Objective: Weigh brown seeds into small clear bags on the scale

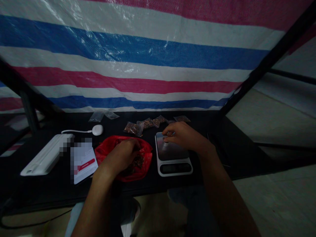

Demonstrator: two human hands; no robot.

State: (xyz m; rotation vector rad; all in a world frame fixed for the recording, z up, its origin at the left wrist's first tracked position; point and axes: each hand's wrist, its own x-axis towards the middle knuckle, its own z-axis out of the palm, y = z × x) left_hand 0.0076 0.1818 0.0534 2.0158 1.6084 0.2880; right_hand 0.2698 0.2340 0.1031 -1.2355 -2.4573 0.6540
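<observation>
My left hand point(124, 153) reaches into a red plastic bag point(145, 154) that holds dark brown pieces, fingers curled among them. My right hand point(181, 135) rests over the far edge of a small white kitchen scale point(172, 164), its fingertips pinching a small clear thing that is hard to make out. Behind the scale lies a row of several small clear packets point(145, 124) filled with brown pieces.
A black table point(222, 144) bears everything. At the left lie a long white device point(46, 154), a white puck on a cable point(97, 129), a paper card point(84, 161) and empty clear packets point(103, 115). A striped tarp point(148, 65) hangs behind.
</observation>
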